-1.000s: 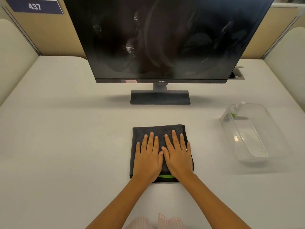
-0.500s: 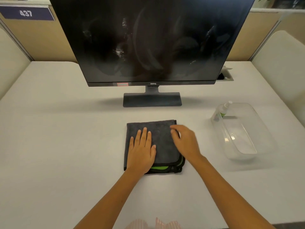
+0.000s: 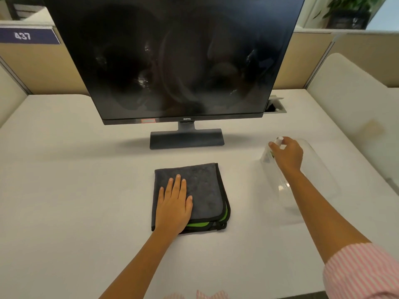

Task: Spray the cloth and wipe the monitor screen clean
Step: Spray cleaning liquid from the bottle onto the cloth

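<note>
The step in hand looks to be fetching the spray bottle [image 3: 272,149] out of the clear plastic tub [image 3: 319,169]. It would go best gripped round the neck and lifted straight up past the tub's wall, nozzle turned toward the cloth — not the screen. The right hand [image 3: 288,155] is curled over the bottle's top, fingers bent around the white cap; whether the grip has fully closed I cannot tell. The left hand [image 3: 174,203] lies flat, fingers straight and slightly spread, pressing the cloth [image 3: 205,186] to the desk [image 3: 75,180]. The cloth is dark grey, folded square, green-edged at its near corner — partly under the left palm, well to the left of the right hand. Beyond both hands the monitor [image 3: 172,61] stands dark and smeared.
</note>
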Demonstrator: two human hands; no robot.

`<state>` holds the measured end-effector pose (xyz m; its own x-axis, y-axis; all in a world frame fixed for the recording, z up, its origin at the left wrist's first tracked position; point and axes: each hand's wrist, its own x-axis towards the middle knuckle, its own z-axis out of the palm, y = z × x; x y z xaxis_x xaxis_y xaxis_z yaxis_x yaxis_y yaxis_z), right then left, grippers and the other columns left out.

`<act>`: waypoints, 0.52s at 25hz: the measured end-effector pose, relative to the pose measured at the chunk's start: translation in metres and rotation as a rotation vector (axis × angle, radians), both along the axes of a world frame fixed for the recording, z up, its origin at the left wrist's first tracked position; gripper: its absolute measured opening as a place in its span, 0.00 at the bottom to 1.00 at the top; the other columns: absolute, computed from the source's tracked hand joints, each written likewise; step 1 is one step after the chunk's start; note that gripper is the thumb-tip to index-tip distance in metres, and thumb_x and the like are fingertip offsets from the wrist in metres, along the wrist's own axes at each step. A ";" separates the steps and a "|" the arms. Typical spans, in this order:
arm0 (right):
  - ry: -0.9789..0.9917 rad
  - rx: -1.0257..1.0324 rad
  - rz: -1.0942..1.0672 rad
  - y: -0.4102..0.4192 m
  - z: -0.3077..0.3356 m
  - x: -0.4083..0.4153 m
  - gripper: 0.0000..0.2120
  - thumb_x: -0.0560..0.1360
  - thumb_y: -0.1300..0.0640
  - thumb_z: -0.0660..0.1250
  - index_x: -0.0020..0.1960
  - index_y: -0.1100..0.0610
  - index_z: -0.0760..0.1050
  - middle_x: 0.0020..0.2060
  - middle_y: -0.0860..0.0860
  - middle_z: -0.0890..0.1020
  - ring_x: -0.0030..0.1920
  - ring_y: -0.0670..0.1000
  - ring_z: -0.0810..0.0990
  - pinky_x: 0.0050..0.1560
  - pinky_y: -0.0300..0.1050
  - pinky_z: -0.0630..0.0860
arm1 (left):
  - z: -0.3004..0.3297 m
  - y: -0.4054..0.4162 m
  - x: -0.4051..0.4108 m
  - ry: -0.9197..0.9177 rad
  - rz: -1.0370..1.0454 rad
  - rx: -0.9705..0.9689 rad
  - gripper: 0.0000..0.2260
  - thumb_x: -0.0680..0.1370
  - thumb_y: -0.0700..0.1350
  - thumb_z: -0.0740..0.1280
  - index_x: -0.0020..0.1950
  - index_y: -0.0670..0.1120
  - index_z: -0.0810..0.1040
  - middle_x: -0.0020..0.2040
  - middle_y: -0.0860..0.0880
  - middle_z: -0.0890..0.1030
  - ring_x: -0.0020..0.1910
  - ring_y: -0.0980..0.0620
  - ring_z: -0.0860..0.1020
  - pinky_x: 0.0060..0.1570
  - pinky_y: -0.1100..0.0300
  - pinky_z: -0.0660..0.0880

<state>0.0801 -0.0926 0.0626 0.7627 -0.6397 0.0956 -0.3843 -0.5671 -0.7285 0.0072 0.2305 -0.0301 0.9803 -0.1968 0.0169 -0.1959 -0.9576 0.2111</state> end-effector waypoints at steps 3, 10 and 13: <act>-0.077 0.015 0.015 -0.004 -0.001 -0.006 0.17 0.74 0.51 0.69 0.57 0.61 0.78 0.51 0.58 0.82 0.51 0.58 0.79 0.49 0.42 0.70 | 0.001 -0.001 -0.001 0.002 0.001 -0.007 0.28 0.80 0.57 0.42 0.73 0.44 0.63 0.73 0.44 0.64 0.72 0.42 0.63 0.68 0.45 0.57; -0.309 -0.026 -0.090 -0.005 0.053 -0.014 0.15 0.74 0.49 0.68 0.51 0.62 0.79 0.46 0.57 0.83 0.45 0.53 0.79 0.43 0.38 0.71 | 0.003 0.001 -0.001 0.041 -0.009 0.018 0.31 0.80 0.58 0.38 0.72 0.44 0.65 0.72 0.44 0.67 0.70 0.41 0.66 0.66 0.43 0.62; -0.352 0.076 0.014 0.000 0.079 -0.016 0.17 0.73 0.47 0.69 0.53 0.59 0.79 0.47 0.54 0.81 0.46 0.51 0.79 0.46 0.43 0.78 | 0.005 0.001 -0.001 0.064 0.004 0.007 0.31 0.80 0.57 0.38 0.71 0.43 0.67 0.71 0.43 0.68 0.69 0.41 0.67 0.65 0.42 0.64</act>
<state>0.0640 -0.0925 0.1415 0.7004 -0.6445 0.3066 -0.0952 -0.5101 -0.8548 0.0066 0.2314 -0.0252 0.9801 -0.1928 -0.0472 -0.1784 -0.9599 0.2161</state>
